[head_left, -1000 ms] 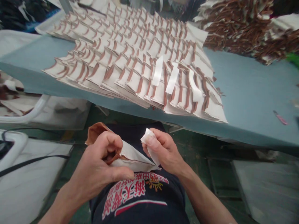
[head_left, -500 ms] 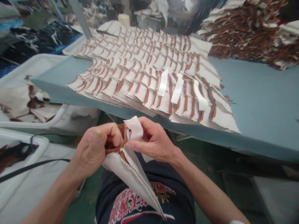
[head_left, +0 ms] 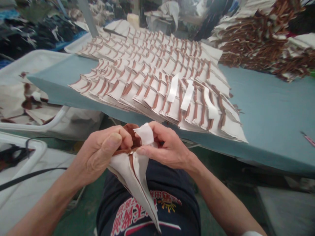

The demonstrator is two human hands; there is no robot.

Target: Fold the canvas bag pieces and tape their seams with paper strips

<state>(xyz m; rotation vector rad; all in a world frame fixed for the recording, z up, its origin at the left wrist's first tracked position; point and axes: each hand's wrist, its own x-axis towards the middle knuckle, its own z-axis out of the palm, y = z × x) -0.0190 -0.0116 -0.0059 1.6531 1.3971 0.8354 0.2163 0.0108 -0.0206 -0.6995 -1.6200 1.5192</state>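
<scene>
Blue desk [head_left: 265,98] carries layered wht/brn stacks [head_left: 126,90]. Wht/brn pc [head_left: 120,164] held off desk's near edge; tip now hangs down, vs. pointing R 1 s ago. L hand [head_left: 105,147]: grip clenched on pc's brn rim. R hand [head_left: 169,144]: grasping wht strip [head_left: 147,132], now up beside L.

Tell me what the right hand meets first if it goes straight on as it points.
Past the white strip and pale piece it touches, the right hand would likely meet the left hand first; depth is unclear.

“天酱油” [head_left: 126,218] on dark garment [head_left: 163,178]
</scene>
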